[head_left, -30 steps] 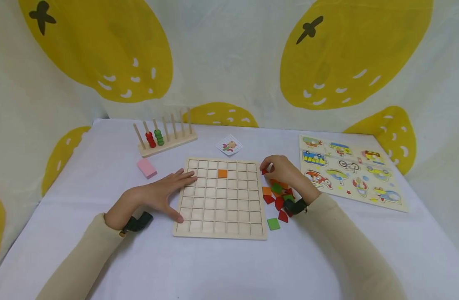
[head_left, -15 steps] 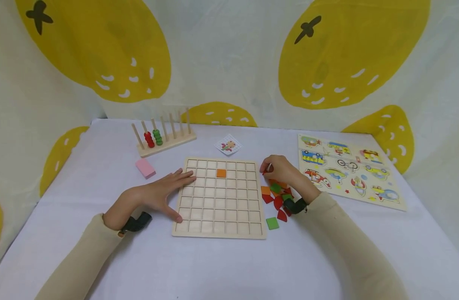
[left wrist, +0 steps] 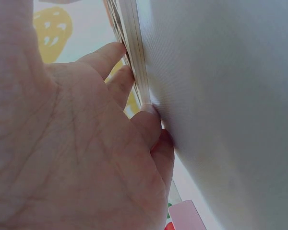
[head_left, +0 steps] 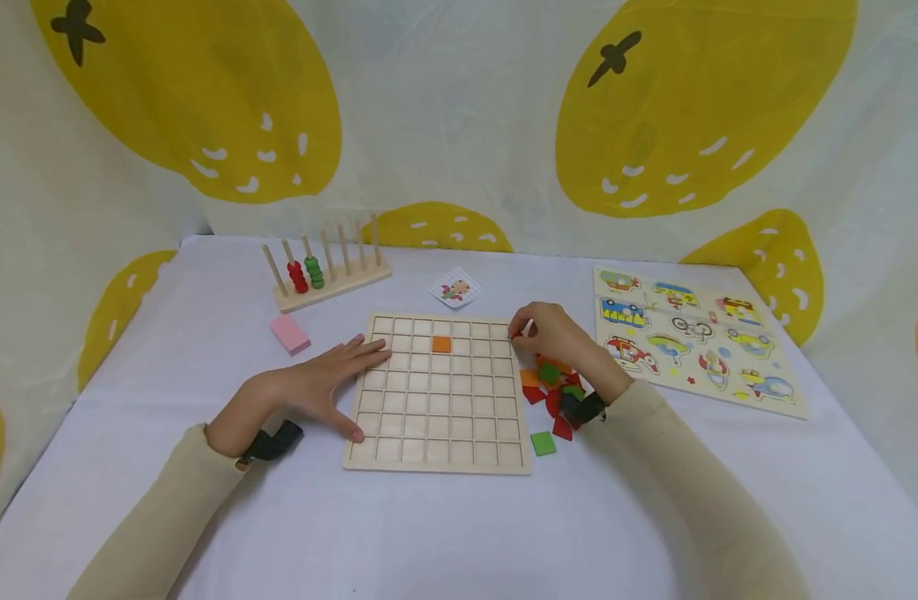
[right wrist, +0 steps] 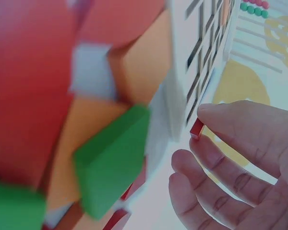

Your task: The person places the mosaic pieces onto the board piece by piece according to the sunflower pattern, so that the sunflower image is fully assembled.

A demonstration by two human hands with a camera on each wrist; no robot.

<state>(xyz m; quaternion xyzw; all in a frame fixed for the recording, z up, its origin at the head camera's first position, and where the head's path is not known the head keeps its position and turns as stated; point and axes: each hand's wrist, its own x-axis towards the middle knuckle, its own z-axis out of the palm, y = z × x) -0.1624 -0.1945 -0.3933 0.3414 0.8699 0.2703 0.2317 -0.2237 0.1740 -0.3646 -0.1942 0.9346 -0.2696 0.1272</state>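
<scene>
Red piece sits pinched between the thumb and forefinger of a person's right hand, at the right edge of a wooden grid board, near its far corner. The hand's other fingers curl loosely, holding nothing. Opposite, the left hand is spread wide, thumb and fingertips resting on the board's left side, gripping nothing. Between the hands, toward the far side, an orange square fills one cell. Loose red, orange and green pieces lie beneath and beside the right wrist; a green square lies nearer the person. Beyond the left hand are a pink block and a peg stand with red and green beads.

The right wrist view shows the pinch clearly; the head view gives only a speck of red. The left wrist view adds the palm and fingers against the board's edge.

Half a second ago the right fingertips were just outside the board; now they have reached its edge. The left hand and orange square have stayed put.
</scene>
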